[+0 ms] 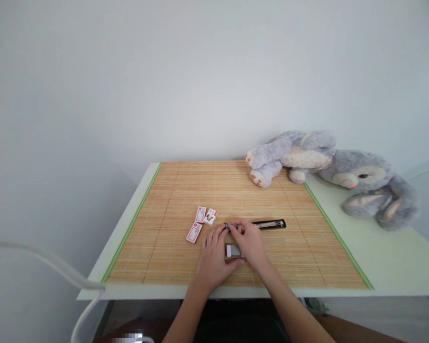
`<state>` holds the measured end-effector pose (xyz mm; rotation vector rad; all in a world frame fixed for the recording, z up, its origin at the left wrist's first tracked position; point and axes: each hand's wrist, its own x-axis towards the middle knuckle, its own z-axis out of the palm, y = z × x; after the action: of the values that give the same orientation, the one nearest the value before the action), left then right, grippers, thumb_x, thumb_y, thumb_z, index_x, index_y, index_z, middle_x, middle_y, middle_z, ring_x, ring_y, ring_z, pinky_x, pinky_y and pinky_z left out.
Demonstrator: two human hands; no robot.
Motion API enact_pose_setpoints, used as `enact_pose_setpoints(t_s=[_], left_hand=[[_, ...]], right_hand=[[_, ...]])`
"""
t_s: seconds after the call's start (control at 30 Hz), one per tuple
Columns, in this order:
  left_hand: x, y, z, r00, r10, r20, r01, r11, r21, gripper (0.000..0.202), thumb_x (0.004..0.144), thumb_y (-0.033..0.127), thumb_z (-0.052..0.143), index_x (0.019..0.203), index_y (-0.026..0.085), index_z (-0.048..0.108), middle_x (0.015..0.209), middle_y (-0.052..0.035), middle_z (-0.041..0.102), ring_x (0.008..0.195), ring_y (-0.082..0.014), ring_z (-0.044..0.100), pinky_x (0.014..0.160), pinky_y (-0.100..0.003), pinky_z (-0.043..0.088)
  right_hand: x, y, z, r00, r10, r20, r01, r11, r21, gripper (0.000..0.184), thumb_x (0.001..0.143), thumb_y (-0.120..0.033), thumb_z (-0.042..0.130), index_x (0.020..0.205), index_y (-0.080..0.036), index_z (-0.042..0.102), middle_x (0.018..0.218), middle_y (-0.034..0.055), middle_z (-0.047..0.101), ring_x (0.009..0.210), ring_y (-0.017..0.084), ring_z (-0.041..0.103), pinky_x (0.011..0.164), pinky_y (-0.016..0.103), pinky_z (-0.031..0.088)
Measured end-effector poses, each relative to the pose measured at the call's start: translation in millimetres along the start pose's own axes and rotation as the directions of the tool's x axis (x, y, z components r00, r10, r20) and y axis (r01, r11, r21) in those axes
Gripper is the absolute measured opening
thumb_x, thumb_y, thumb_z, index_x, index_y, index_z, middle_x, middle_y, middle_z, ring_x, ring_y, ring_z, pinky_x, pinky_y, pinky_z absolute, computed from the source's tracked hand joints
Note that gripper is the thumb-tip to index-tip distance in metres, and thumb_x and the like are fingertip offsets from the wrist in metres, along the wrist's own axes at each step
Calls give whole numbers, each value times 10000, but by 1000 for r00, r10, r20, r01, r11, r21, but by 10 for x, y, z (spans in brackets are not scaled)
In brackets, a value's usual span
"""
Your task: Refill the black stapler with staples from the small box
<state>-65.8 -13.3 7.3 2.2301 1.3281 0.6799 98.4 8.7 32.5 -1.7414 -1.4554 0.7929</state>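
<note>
A long black stapler [269, 224] lies on the bamboo mat [171, 200] near the middle of the table. My right hand [250, 240] pinches its near, left end with the fingertips. My left hand [214, 257] rests beside it, fingers curled toward the same end and touching it. Between my two hands lies a small white and red box [232, 251], partly covered. Three small red and white staple boxes [202, 220] lie on the mat just left of my hands.
A grey plush rabbit [343, 174] lies along the back right of the white table [389, 257]. A pale cable [74, 281] curves past the table's near left corner. A plain wall stands behind.
</note>
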Motion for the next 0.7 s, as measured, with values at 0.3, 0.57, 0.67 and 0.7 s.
enact_pose_setpoints(t_s=[0.3, 0.57, 0.67, 0.7], left_hand=[[-136, -42, -168, 998, 10, 55, -7, 998, -54, 480, 870, 412, 776, 1320, 326, 632, 1185, -58, 673, 1127, -295, 605, 978, -466, 471], [-124, -69, -239, 994, 33, 107, -23, 996, -90, 318, 912, 331, 720, 1227, 325, 685, 1157, -39, 706, 1111, -281, 605, 962, -451, 457], [-116, -87, -243, 993, 38, 112, -27, 995, -100, 327, 909, 326, 717, 1234, 328, 688, 1165, -41, 712, 1112, -281, 610, 961, -450, 466], [-114, -92, -244, 993, 38, 113, -26, 994, -102, 331, 905, 321, 720, 1235, 330, 690, 1164, -39, 715, 1110, -280, 611, 960, -449, 468]], right_hand=[[-125, -176, -414, 973, -130, 188, 163, 972, -168, 193, 964, -390, 630, 962, -249, 761, 602, -44, 591, 573, 152, 541, 598, 273, 321], [-385, 16, -351, 917, -91, 389, 210, 937, -278, 132, 891, -222, 682, 915, -274, 801, 631, -34, 659, 590, 149, 568, 585, 273, 266], [-368, 48, -316, 917, -70, 393, 194, 938, -287, 142, 902, -226, 669, 924, -266, 804, 636, -33, 660, 596, 149, 574, 587, 267, 285], [-359, 51, -318, 917, -64, 394, 190, 939, -287, 142, 902, -226, 668, 919, -264, 804, 637, -33, 662, 597, 148, 576, 588, 265, 291]])
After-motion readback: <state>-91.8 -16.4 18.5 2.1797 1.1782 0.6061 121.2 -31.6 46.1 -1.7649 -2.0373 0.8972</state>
